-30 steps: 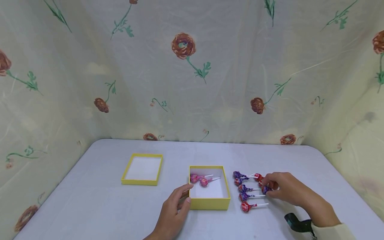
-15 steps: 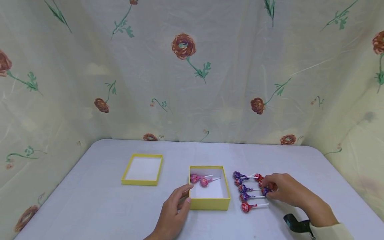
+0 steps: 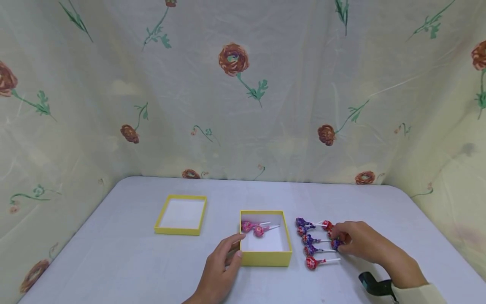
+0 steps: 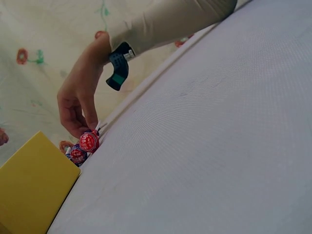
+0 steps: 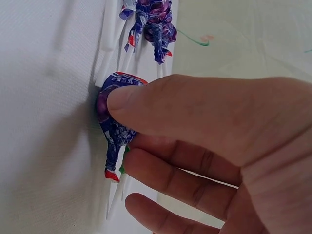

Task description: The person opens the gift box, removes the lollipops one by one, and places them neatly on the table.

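Note:
My left hand [image 3: 219,267] rests against the left wall of an uncovered yellow box [image 3: 265,259], fingertips touching its side. Two pink-wrapped lollipops [image 3: 259,230] lie inside the box. To its right, my right hand [image 3: 365,241] pinches a purple-wrapped lollipop [image 5: 114,109] by its head, with the thumb on top, as the right wrist view shows; the fingers behind are partly hidden. Beside that hand lie several purple lollipops [image 3: 309,239] and a red lollipop [image 3: 311,262] nearest me. Another red lollipop [image 3: 327,225] shows just past the fingertips.
A yellow-rimmed box lid [image 3: 181,213] lies on its back at the left of the white table [image 3: 125,253]. A floral curtain [image 3: 281,105] hangs behind the table and at both sides. A dark device [image 3: 375,283] is strapped at my right wrist.

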### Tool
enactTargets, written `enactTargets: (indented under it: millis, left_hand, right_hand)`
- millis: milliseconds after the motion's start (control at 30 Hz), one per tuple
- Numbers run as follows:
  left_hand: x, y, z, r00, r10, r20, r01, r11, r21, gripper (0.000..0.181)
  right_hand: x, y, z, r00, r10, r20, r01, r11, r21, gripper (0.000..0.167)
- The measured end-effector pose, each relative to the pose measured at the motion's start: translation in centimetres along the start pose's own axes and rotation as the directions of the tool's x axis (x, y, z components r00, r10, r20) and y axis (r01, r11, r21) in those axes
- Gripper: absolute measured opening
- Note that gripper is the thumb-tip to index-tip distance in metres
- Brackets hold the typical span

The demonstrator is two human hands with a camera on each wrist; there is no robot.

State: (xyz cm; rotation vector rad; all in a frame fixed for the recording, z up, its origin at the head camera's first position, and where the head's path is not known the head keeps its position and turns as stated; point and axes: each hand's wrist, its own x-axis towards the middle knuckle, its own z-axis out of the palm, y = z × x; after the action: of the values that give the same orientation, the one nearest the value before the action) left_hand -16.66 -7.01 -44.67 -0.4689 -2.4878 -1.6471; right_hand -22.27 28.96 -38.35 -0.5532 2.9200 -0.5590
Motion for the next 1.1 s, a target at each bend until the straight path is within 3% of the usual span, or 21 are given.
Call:
enactTargets:
  millis: [400,733,1000,1100]
  left_hand:
    - [0.0,-0.1,0.0,1.000,0.017,-0.005,-0.017,1.000,-0.014,0.035]
    - [0.0,-0.2,-0.1,0.999,0.044,-0.014,-0.045,0.999,-0.022,0.035]
    - [0.2,-0.3,0.0,0.998,0.067,-0.016,-0.068,0.997,-0.031,0.035]
    - [0.1,-0.2,0.1,0.998,0.055,-0.015,-0.055,0.998,-0.037,0.035]
  right_hand:
    - [0.0,-0.2,-0.5,1.000,0.016,0.013,-0.016,1.000,0.015,0.020]
    - [0.0,-0.5,-1.2,0.999,-0.052,-0.011,0.052,0.999,-0.001,0.018]
    - [0.1,-1.5,-1.3,1.000,-0.002,0.018,0.001,0.999,0.035,0.016]
    - [0.4,-2.0,-1.6,0.999,-0.037,0.007,0.036,0.999,0.017,0.016]
